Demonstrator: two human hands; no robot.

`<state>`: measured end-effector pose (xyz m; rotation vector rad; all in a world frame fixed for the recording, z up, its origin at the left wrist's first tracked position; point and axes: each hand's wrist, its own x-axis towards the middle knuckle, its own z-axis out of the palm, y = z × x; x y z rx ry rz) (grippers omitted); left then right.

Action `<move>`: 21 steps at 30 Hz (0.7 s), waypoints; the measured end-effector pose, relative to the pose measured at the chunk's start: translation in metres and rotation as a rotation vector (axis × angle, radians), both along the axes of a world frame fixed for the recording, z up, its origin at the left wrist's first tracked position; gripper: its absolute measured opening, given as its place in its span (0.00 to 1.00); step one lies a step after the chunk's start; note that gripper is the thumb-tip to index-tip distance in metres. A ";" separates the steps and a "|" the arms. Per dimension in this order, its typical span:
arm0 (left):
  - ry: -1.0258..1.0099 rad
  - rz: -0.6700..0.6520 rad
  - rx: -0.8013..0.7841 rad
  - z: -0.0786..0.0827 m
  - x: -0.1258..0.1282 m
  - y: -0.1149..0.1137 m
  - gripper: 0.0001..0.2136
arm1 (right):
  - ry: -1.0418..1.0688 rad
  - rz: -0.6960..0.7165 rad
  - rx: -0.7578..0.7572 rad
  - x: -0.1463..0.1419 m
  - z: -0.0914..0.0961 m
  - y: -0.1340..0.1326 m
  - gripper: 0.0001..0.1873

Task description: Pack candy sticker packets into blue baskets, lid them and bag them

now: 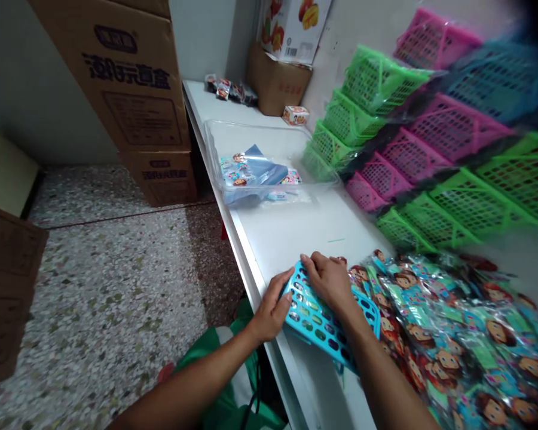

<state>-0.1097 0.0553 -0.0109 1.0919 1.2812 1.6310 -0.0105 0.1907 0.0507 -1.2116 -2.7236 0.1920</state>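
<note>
The left hand (269, 312) is closing partway round the left end of the blue basket (312, 322), its thumb lying on the holed face and its other fingers wrapping the edge, partly out of sight. The right hand (330, 279) is holding the same basket from above, half curled, its fingertips bending over the far edge near the left corner and its forearm crossing the basket's right part. The basket is tilting over the table (291, 236), close to the front edge, with its holed face showing upward; whether it is touching the tabletop, I cannot tell. Pale and green patches are showing through its holes.

Just right of the basket, a heap of printed bags (448, 343) is covering the table. Behind the heap, green baskets (376, 80) and pink baskets (457, 128) are leaning in nested stacks by the wall, blurring toward the right. Farther along the table, a clear tray (212, 170) is holding packets (237, 173) and a bluish sheet (269, 172). Beyond it, a small box (295, 115) is standing beside a brown box (275, 82), which is bearing a fruit box (291, 36). To the left, cartons (134, 116) are standing stacked on the speckled floor (130, 286)
</note>
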 end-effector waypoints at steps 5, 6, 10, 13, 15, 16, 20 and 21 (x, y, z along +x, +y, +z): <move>-0.046 0.012 -0.013 0.001 0.006 -0.002 0.22 | -0.015 -0.046 -0.304 -0.003 0.002 0.015 0.25; -0.058 0.010 -0.012 0.000 0.007 -0.001 0.23 | -0.018 -0.032 -0.348 -0.003 0.002 0.018 0.26; -0.088 0.000 -0.014 -0.003 0.007 -0.001 0.23 | -0.001 0.015 -0.346 -0.009 0.002 0.022 0.25; -0.074 -0.009 -0.033 -0.003 0.006 -0.001 0.23 | 0.032 0.068 -0.348 -0.008 0.001 0.021 0.24; -0.044 -0.015 -0.019 -0.002 0.005 -0.001 0.23 | 0.082 0.099 -0.397 -0.006 0.002 0.021 0.23; -0.034 -0.015 -0.007 -0.001 0.005 -0.001 0.22 | 0.116 0.115 -0.431 -0.005 0.002 0.021 0.22; -0.036 0.010 0.020 -0.002 0.005 -0.001 0.22 | 0.153 0.168 -0.561 -0.005 0.004 0.025 0.21; -0.038 0.012 0.019 -0.003 0.006 0.000 0.22 | 0.133 0.168 -0.568 -0.006 0.004 0.027 0.22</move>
